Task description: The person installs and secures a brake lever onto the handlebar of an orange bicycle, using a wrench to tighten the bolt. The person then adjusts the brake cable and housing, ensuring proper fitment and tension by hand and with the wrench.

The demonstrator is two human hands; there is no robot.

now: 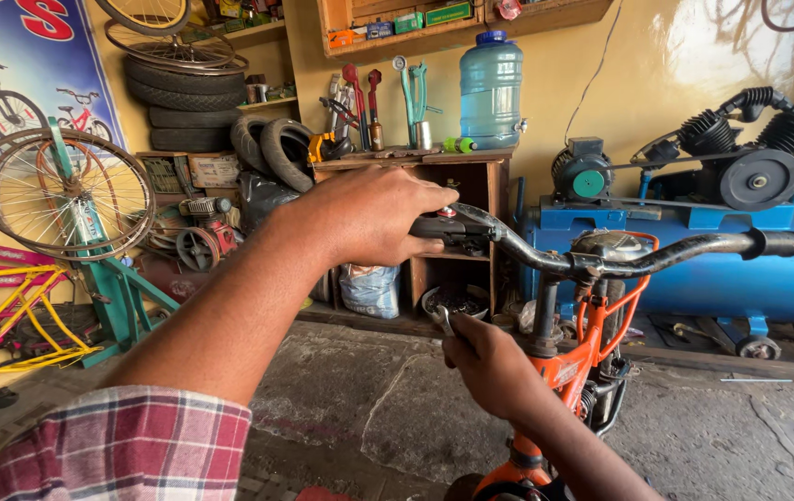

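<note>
Left hand [369,218] wraps handlebar [601,258] grip, frame centre, fingers closed round it. Right hand [490,362] below, fingers clamped on small metal tool [443,320] near stem [545,315]. Best brace bar steady, keep tool seated square, turn without slipping. Orange frame [592,353] beneath.

A blue air compressor [694,269] sits against the wall (right), beside a wooden cabinet [457,232] topped by a water jug [491,79].

A curved, dark metal bicycle handlebar [601,260] sits level atop an orange bicycle frame [582,362]; a small silver spanner [443,322] meets its stem.
</note>
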